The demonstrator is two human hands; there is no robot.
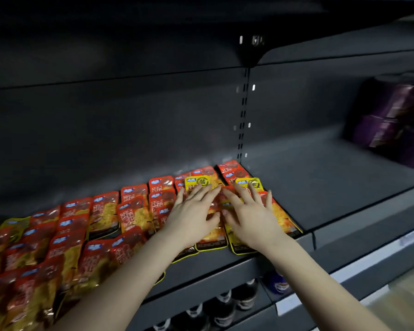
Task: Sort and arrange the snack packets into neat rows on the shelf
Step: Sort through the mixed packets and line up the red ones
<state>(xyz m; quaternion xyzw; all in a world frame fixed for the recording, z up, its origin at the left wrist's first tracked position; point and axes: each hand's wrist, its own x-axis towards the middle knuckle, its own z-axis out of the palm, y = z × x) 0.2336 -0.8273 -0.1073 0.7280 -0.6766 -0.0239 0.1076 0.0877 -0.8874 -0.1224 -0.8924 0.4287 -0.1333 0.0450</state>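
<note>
Snack packets (134,211): red and yellow foil pouches, flat and overlapping in columns on the dark shelf (320,187). They run from the far left up to the slotted upright (243,115). The left columns look skewed. The frame is blurred there, so I can't count rows.

Hands: left hand (191,216) and right hand (249,218) lie palm down, side by side on the two rightmost columns. Fingers are straight and spread, thumbs near each other. Neither hand grips anything. Two yellow-topped packets (202,181) sit just past the fingertips, among red-topped ones.

Step in hand, as I read it: pressing down and squaring up the right-end columns.

Notes for doing it well:
- Keep the palms flat and the pressure even, so the overlaps stay uniform.
- The foil looks slick, so I would push lightly or the layers may shear sideways.
- Several front pouches overhang the shelf lip near the wrists. I would draw them back into line.
- The yellow-topped ones probably belong grouped with their own kind.

Around:
- Purple packages (392,125) stand at far right, blurred, well apart from the work and no obstacle.
- Bottles (225,304) stand on the level below the lip, and a pouch nudged off the edge could drop among them.
- The upright limits any spread to the right.
</note>
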